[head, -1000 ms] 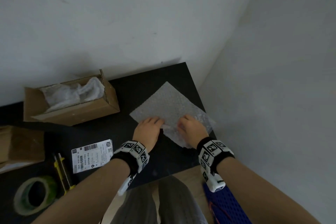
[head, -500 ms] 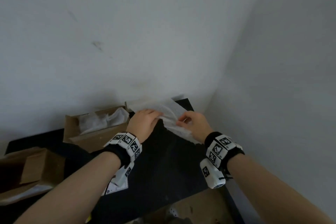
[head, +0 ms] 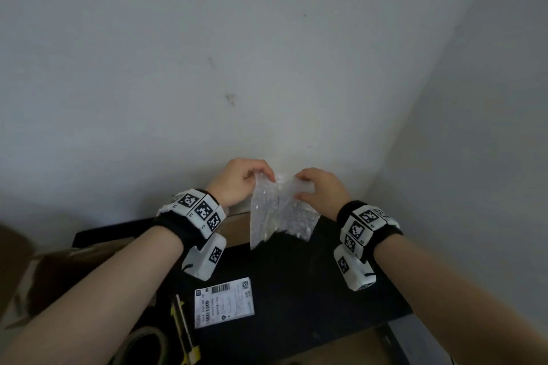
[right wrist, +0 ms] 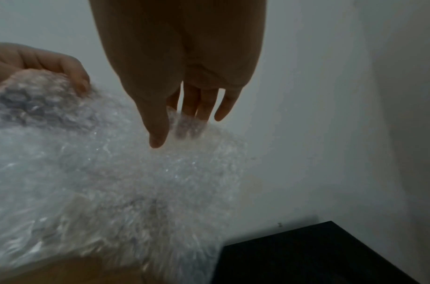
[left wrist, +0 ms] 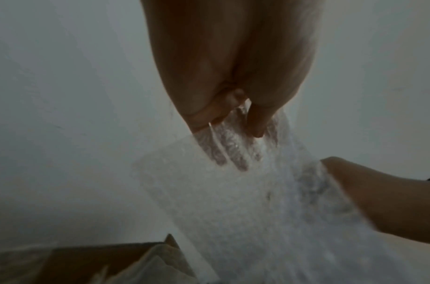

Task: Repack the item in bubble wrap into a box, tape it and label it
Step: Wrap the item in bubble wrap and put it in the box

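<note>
A clear sheet of bubble wrap [head: 278, 213] hangs in the air above the black table [head: 296, 290], close to the wall. My left hand [head: 258, 179] pinches its upper left corner, thumb in front and fingers behind the sheet [left wrist: 233, 173]. My right hand [head: 299, 187] pinches the upper right edge between thumb and fingers [right wrist: 182, 126]. An open cardboard box [head: 235, 230] sits behind the sheet, mostly hidden by my left wrist; white wrapping shows inside it [left wrist: 160, 265]. A shipping label [head: 224, 302] lies flat on the table near me.
A second cardboard box [head: 59, 275] stands at the left edge. A yellow utility knife [head: 184, 332] and a tape roll [head: 145, 347] lie at the front left. Walls close in behind and to the right of the table.
The bubble wrap lay flat on the table under both hands; both hands have lifted it up off the table and it now hangs in front of the wall. The head view has tilted upward.
</note>
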The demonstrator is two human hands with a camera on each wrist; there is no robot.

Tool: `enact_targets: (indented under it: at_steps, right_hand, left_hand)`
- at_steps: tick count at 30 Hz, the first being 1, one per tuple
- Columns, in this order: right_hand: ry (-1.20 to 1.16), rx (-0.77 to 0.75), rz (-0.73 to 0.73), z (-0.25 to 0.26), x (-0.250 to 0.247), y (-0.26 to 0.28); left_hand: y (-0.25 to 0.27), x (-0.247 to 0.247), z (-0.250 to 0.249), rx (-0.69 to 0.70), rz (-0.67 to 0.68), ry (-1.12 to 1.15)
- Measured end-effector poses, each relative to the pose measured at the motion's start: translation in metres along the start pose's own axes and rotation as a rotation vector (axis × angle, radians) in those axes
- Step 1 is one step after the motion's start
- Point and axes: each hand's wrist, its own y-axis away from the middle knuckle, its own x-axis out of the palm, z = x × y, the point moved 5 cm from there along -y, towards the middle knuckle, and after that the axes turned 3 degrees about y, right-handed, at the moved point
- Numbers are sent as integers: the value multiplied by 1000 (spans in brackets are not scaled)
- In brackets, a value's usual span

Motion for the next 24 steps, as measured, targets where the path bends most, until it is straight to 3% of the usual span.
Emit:
enact_targets:
  at_steps: [4, 8, 13, 18, 21, 24]
  right_hand:
    - [-36, 2, -54, 29, 3, -7]
    - [-40, -17, -120, 64, 5, -22]
    - [-16, -68, -207, 104, 7, -39]
    - [134, -369, -451, 138, 11, -45]
    - [246, -465, -368, 136, 40, -45]
    - [290, -502, -189, 116, 75, -37]
  left_hand:
    - [24, -31, 13, -89, 0, 10]
    - [53, -64, 11, -95, -96, 76]
    - [69, -92, 33, -109, -277, -170]
    - [82, -104, 53, 19, -406, -361]
    - [88, -92, 77, -27, -340, -457]
    - [94, -72, 98, -73, -172, -521]
